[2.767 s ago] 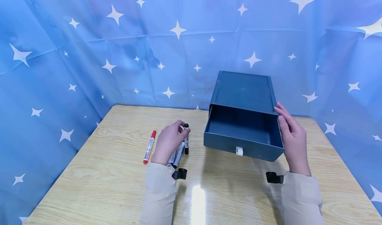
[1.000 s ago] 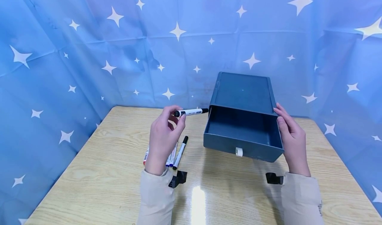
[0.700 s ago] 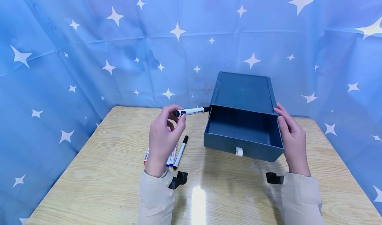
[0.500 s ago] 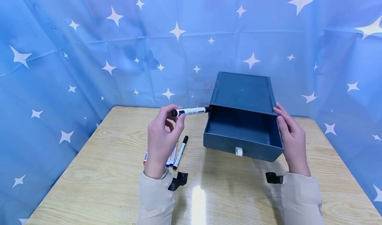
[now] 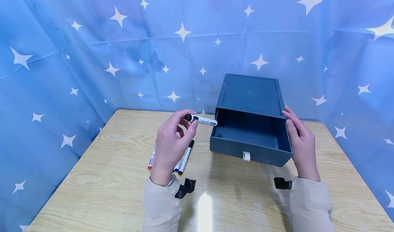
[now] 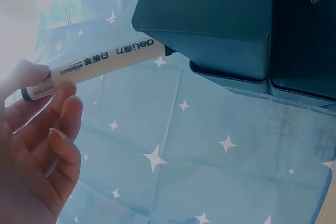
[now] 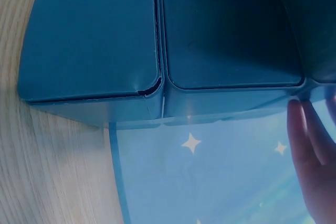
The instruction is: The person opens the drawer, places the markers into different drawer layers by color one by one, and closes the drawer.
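My left hand pinches a white whiteboard marker with black ends between thumb and fingers. In the head view the marker slopes down to the right, and its far end blends into the dark opening at the left edge of a blue drawer. The drawer is pulled out of its blue drawer box; a white tab sits on its front. My right hand rests against the right side of the box, with fairly straight fingers touching its edge in the right wrist view.
On the wooden table, behind my left hand, lie a red-capped marker, a black-capped marker and a partly hidden blue-capped marker. A blue star-patterned curtain hangs behind the table.
From the table, my left hand lifted the marker, swung it level and brought it to the drawer. Lately the hand moved slightly right, and the marker's far end dipped. The right hand stayed put.
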`<move>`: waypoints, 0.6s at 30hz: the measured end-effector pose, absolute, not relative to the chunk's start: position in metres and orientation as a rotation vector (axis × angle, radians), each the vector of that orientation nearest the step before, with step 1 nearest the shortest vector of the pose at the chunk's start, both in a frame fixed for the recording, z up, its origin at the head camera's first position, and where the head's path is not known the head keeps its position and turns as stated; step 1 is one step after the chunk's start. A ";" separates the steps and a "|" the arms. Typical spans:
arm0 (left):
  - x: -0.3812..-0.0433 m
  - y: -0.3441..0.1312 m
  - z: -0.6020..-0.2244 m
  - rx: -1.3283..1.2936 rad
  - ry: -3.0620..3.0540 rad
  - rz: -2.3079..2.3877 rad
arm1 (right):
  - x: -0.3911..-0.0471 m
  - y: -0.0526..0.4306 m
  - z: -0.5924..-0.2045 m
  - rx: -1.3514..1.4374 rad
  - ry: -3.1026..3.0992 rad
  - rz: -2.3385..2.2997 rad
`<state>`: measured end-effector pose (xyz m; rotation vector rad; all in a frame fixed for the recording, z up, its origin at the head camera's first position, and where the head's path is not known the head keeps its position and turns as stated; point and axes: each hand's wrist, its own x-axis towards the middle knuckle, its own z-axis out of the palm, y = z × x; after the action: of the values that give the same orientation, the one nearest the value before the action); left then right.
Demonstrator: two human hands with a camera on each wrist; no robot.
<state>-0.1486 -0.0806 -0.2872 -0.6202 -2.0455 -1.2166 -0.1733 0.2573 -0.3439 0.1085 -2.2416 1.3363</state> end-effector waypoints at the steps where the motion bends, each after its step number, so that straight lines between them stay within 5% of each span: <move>1: -0.149 -0.081 -0.288 -0.618 -2.056 -1.212 | -0.173 0.257 -0.344 0.108 -2.241 1.339; 18: -0.152 -0.072 -0.294 -0.673 -2.230 -1.141 | -0.171 0.255 -0.341 0.111 -2.243 1.344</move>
<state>-0.1518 -0.0721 -0.2941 -0.6728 -2.2300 -1.1415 -0.1705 0.2549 -0.3413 0.1109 -2.2430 1.3443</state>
